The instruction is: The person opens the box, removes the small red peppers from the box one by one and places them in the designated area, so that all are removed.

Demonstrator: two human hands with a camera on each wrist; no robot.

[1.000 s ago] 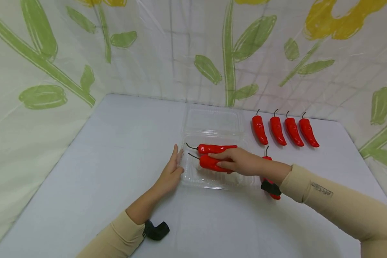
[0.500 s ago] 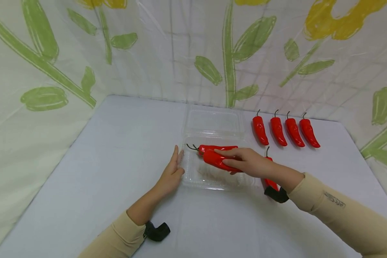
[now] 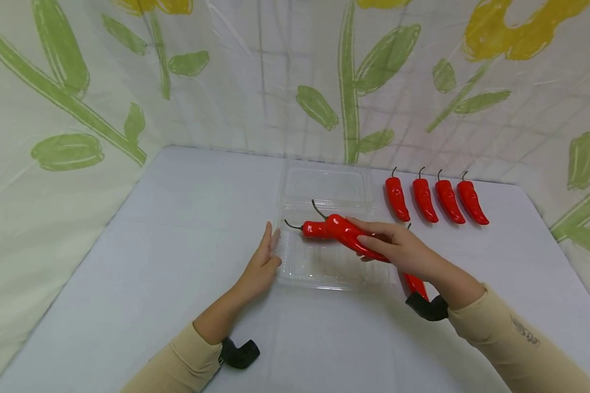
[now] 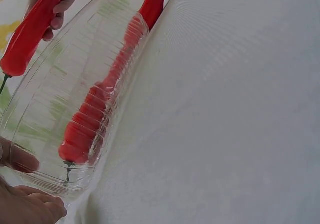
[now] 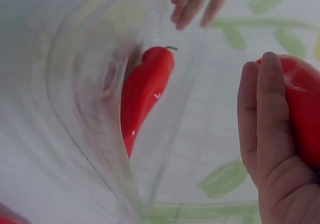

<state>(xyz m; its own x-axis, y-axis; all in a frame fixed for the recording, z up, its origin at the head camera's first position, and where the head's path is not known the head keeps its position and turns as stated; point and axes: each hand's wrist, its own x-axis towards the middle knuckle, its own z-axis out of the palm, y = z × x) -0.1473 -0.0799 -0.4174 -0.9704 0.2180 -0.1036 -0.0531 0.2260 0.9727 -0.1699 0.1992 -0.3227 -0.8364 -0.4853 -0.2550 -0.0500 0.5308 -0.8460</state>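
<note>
My right hand (image 3: 405, 248) grips a red chili pepper (image 3: 348, 234) by its lower part, its green stem pointing up and left. It is held above a clear plastic clamshell box (image 3: 324, 277), whose lid (image 3: 324, 185) lies folded back. One more chili pepper (image 3: 313, 230) lies crosswise inside the box, partly hidden by the held one; the right wrist view shows this pepper (image 5: 150, 78) through the plastic. At the box's left side, my left hand (image 3: 257, 273) touches the wall with straight fingers; in the left wrist view these fingers (image 4: 40, 204) sit at the box corner.
Several red chili peppers (image 3: 424, 200) stand in a row at the back right of the white table (image 3: 167, 245). Another pepper (image 3: 415, 285) lies right of the box, partly covered by the right forearm. A flower-patterned curtain (image 3: 216, 98) rises behind the table.
My right hand has lifted the nearer pepper out of the box and moved right, turning its stem upward. The left hand has stayed at the box's side.
</note>
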